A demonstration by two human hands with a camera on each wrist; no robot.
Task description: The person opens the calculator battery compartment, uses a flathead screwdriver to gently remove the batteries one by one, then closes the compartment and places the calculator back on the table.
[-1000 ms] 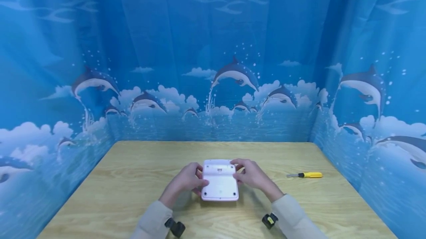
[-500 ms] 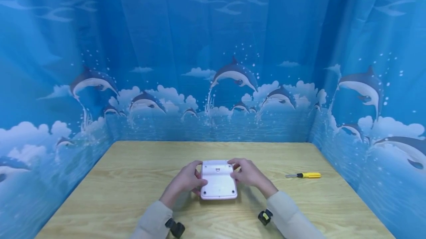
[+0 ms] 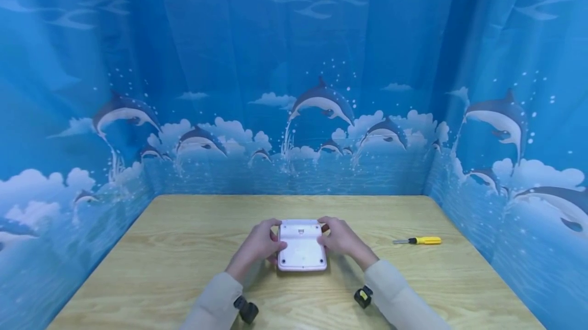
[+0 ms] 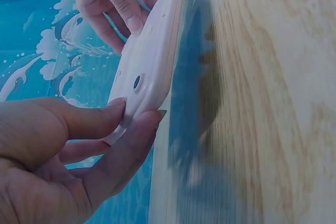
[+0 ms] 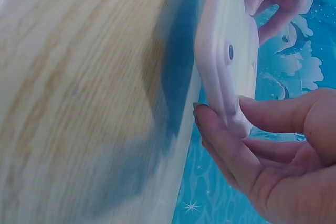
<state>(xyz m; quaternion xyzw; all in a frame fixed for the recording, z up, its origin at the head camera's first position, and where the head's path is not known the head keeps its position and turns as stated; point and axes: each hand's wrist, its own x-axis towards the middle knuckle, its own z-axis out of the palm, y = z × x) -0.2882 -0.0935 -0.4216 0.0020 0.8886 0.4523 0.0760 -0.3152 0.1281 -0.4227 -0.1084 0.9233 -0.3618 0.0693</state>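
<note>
A pale pink calculator (image 3: 301,253) is held back side up over the middle of the table, with dark round feet at its corners and a small latch near its far end. On its left edge my left hand (image 3: 259,243) grips it, thumb on the back and fingers underneath. My right hand (image 3: 342,240) pinches the opposite edge the same way. In the left wrist view the calculator (image 4: 149,51) stands off the wood, its shadow beside it. From the right wrist, the rounded side of the calculator (image 5: 215,61) shows; its key side is hidden.
A yellow-handled screwdriver (image 3: 424,240) lies on the wooden table (image 3: 197,248) to the right, its shaft pointing left. Blue curtains with dolphins (image 3: 321,100) enclose the table at the back and both sides. Small black cameras (image 3: 248,311) are strapped at both wrists.
The calculator's near edge has shifted slightly away from me. My left hand has moved a little farther along with it, and both hands keep their hold. The screwdriver still lies in place.
</note>
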